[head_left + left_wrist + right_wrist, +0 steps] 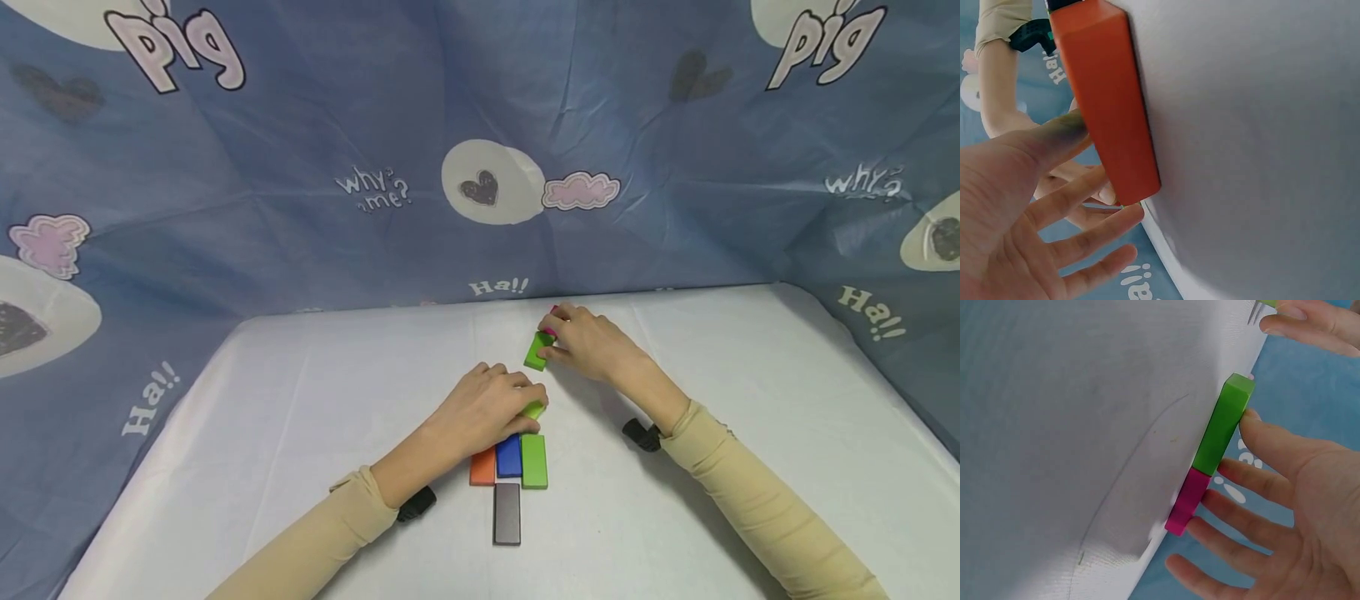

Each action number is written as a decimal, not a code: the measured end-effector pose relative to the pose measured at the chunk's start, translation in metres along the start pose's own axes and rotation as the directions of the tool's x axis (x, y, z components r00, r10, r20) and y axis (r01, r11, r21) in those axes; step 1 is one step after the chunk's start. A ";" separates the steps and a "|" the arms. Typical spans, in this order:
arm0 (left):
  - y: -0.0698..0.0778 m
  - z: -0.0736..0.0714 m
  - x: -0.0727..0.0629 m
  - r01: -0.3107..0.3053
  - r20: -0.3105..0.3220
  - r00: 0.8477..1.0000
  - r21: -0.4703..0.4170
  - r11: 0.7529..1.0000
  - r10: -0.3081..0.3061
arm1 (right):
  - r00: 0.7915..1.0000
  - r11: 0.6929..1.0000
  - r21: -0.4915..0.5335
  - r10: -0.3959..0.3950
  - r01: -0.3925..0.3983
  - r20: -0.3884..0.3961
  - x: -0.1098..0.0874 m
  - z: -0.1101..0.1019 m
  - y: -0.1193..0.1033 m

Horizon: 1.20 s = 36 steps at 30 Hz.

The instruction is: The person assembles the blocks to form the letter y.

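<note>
My left hand (pixel 483 408) pinches a light green block (pixel 533 409) between thumb and fingers, just beyond a row of standing-close blocks. That row has an orange block (pixel 483 467), a blue block (pixel 509 457) and another light green block (pixel 534 462). In the left wrist view the orange block (pixel 1107 100) hides the left fingertips. Farther back, my right hand (pixel 588 342) has its thumb against a green block (pixel 536 353) and its index finger behind it. A pink block (pixel 1188 503) touches that block's end, beside the other right fingers.
A dark grey block (pixel 507 515) lies nearest me, below the row. White cloth (pixel 337 400) covers the table, and a printed blue curtain (pixel 300 233) rises along its back and sides. Black wrist devices (pixel 642 435) hang under both forearms.
</note>
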State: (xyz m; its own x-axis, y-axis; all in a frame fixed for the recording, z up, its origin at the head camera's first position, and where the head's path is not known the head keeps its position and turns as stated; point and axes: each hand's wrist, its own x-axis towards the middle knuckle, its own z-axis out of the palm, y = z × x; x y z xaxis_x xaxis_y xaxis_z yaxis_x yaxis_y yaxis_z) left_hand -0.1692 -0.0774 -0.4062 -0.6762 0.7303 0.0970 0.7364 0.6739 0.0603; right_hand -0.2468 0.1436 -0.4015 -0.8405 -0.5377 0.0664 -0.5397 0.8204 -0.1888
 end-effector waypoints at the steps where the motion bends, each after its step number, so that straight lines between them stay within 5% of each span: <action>1: 0.000 0.000 0.000 0.004 0.000 1.000 0.009 1.000 -0.004 | 1.000 1.000 -0.001 -0.002 0.002 -0.002 0.000 0.000 0.000; 16: -0.002 -0.002 -0.004 0.052 -0.019 0.999 0.048 0.997 -0.051 | 1.000 1.000 -0.011 0.016 -0.016 0.015 -0.001 -0.001 -0.001; 36: -0.005 -0.003 -0.004 0.044 -0.017 0.999 0.069 0.997 -0.043 | 0.999 0.999 0.027 0.015 -0.016 0.031 0.001 -0.002 -0.003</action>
State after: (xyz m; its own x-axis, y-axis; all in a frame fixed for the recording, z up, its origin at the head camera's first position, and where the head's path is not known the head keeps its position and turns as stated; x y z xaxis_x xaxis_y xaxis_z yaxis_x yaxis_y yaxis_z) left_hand -0.1699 -0.0837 -0.4043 -0.7069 0.6985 0.1116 0.7026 0.7116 -0.0037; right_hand -0.2459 0.1411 -0.3994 -0.8467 -0.5311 0.0331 -0.5248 0.8232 -0.2166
